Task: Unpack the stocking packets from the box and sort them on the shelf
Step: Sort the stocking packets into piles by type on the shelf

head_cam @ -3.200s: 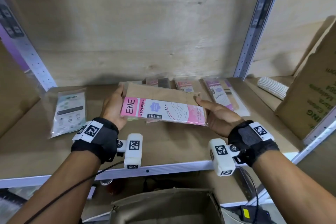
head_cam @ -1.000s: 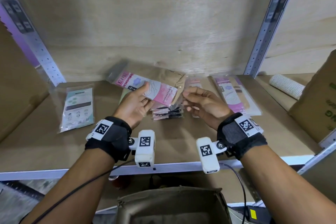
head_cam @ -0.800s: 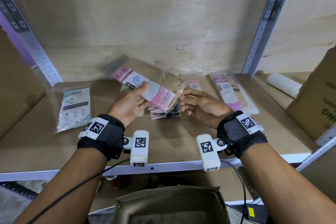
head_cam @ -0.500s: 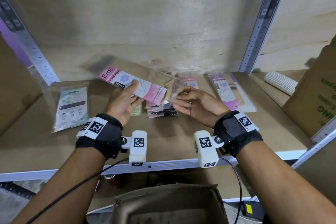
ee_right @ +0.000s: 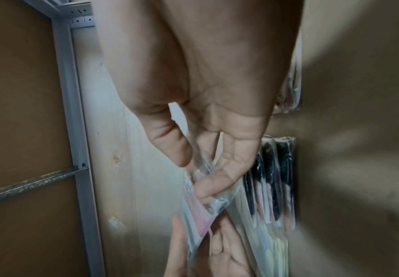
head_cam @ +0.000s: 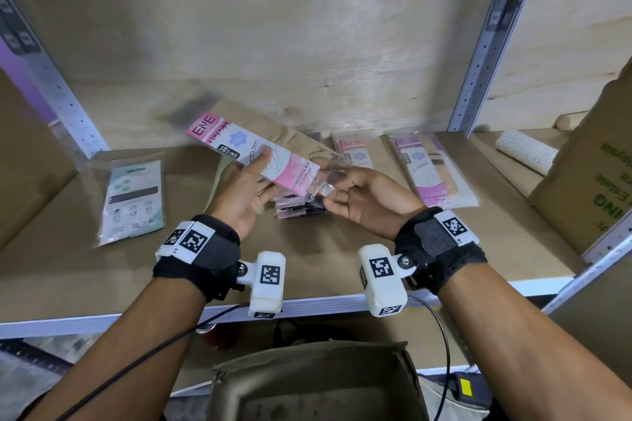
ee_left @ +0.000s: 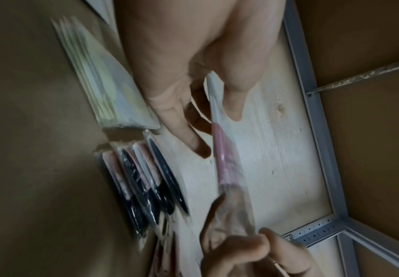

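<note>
A pink and white stocking packet point(head_cam: 254, 155) is held tilted above the shelf point(head_cam: 307, 249), its left end raised. My left hand point(head_cam: 261, 178) grips it from below, thumb on its face. My right hand point(head_cam: 333, 188) pinches the clear plastic flap point(head_cam: 323, 181) at its right end; the right wrist view shows thumb and fingers closed on that flap point(ee_right: 202, 174). In the left wrist view the packet point(ee_left: 222, 150) is edge-on between thumb and fingers. Below lies a stack of pink and black packets point(head_cam: 297, 207). The open cardboard box point(head_cam: 318, 383) sits below the shelf.
On the shelf lie a teal packet point(head_cam: 135, 198) at the left, pale green packets point(head_cam: 219, 174) behind my left hand, a pink packet point(head_cam: 355, 154) and a purple one point(head_cam: 432, 171) at the right. A white roll point(head_cam: 526, 150) and a large carton point(head_cam: 591, 174) stand far right.
The packet, earlier held level by both ends, is now tilted with its left end up and has shifted left. My right hand has slid to the clear end flap.
</note>
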`<state>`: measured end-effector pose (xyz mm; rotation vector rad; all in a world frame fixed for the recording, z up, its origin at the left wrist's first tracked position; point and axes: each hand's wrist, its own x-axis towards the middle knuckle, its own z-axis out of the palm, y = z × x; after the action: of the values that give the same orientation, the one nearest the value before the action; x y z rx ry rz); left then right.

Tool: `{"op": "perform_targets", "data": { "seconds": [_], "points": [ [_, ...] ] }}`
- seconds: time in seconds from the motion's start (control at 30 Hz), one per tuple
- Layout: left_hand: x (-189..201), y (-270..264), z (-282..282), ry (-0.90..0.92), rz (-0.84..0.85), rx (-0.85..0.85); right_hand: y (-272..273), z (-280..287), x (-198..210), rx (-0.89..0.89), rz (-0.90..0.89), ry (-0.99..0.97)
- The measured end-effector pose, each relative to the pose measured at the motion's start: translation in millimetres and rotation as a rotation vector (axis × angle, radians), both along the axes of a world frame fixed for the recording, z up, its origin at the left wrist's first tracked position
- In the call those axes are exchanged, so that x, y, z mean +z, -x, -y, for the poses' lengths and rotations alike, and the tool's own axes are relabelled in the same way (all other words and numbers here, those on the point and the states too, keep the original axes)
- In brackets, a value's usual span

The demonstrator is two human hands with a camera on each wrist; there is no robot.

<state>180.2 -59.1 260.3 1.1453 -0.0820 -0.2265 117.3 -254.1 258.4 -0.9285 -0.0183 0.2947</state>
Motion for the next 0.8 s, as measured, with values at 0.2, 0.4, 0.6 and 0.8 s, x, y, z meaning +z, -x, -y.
{"op": "perform_targets", "data": {
  "seconds": [0.2,0.4,0.6,0.8],
  "points": [
    [-7,8,10,-0.023,0.055,-0.103,-3,-4,-2,-0.037,-0.001,0.025],
    [-13,10,18,-0.065,0.091,-0.085,-4,-1,-9,-0.191,-0.11,0.102],
    [-12,5,18,-0.057,0.116,-0.042,-3,4,-10,-0.267,-0.164,0.133],
    [-12,5,19,-0.055,0.097,-0.084,-5,4,-12,-0.311,-0.201,0.219]
  ]
}}
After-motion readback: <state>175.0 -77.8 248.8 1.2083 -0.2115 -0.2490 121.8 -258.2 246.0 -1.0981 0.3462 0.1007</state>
